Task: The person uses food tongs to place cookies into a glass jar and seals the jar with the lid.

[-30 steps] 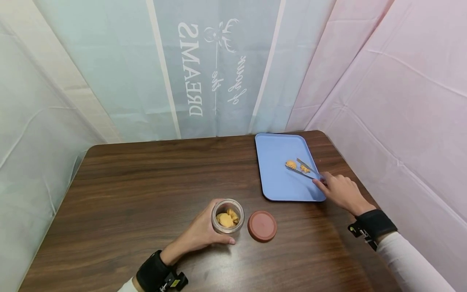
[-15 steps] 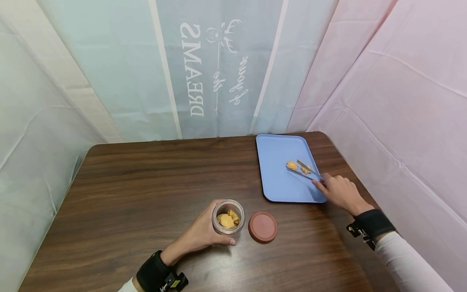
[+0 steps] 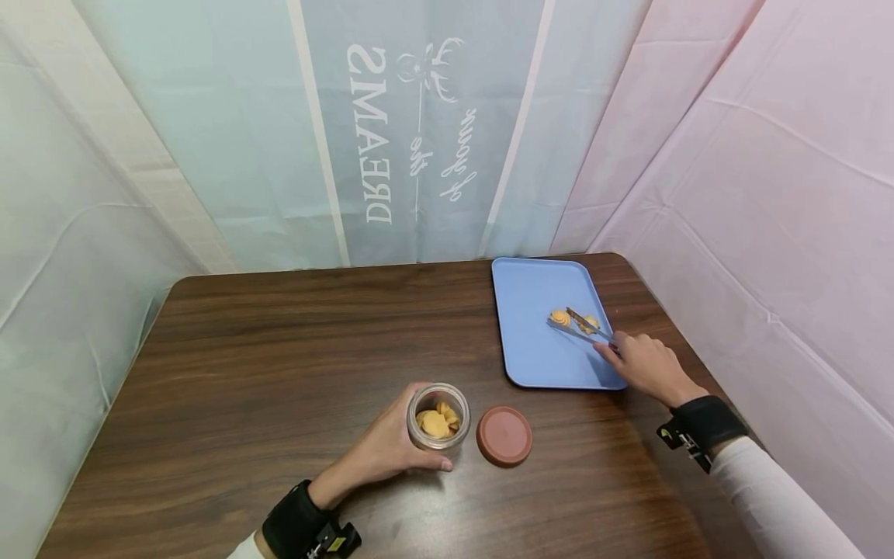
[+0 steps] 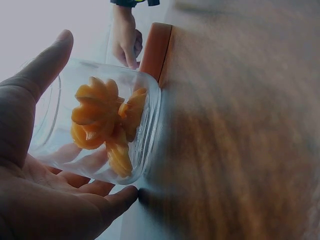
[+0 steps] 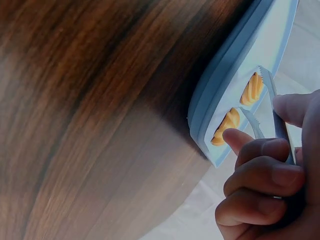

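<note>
My left hand (image 3: 387, 442) is wrapped round an upright glass jar (image 3: 438, 448) on the table. Inside the jar lie several yellow cookies (image 4: 95, 112), ridged like flowers in the left wrist view. Over the blue tray (image 3: 527, 357), my right hand (image 3: 646, 365) grips metal tongs (image 5: 280, 127) with toothed tips. The tongs' arms stand apart, and one cookie (image 3: 560, 317) lies by their tips. A second cookie (image 3: 590, 323) sits nearer the hand, partly behind an arm of the tongs. Whether the tongs touch either cookie, I cannot tell.
A reddish-brown round lid (image 3: 504, 436) lies on the wooden table (image 3: 314, 334) just right of the jar. The tray sits at the table's back right corner. Pale curtains (image 3: 782, 194) hang close round the table's back and sides.
The tongs have shifted very slightly on the tray, and my right wrist has moved a little left. My left hand keeps its hold on the jar.
</note>
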Demonstrator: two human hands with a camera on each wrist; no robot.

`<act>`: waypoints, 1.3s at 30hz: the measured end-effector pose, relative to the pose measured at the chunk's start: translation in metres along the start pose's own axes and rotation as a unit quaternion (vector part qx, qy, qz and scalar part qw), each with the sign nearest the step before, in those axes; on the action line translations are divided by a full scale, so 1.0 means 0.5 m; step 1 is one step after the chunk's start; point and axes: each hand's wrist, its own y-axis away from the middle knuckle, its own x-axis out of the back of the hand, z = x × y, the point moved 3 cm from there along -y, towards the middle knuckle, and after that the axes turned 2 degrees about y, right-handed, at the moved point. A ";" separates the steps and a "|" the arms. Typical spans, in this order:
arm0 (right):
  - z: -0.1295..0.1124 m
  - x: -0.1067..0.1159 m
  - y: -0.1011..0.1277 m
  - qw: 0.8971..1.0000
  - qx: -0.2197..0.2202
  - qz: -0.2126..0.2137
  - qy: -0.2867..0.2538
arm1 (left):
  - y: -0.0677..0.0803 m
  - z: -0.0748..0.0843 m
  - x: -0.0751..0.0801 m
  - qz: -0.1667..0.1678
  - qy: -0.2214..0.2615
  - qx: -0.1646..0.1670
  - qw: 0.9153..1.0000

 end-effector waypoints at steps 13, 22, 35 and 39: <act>-0.006 -0.002 -0.007 1.000 0.015 0.020 -0.007 | -0.001 0.001 -0.001 0.000 0.003 0.006 1.000; -0.004 -0.008 -0.002 0.999 0.030 0.038 -0.009 | -0.002 0.001 0.000 0.002 0.003 0.006 1.000; -0.008 -0.007 0.003 0.998 0.042 0.051 -0.014 | -0.003 0.002 0.002 -0.003 0.006 0.004 1.000; -0.010 -0.005 0.004 0.998 0.043 0.054 -0.011 | -0.002 0.001 0.002 -0.001 -0.001 -0.007 1.000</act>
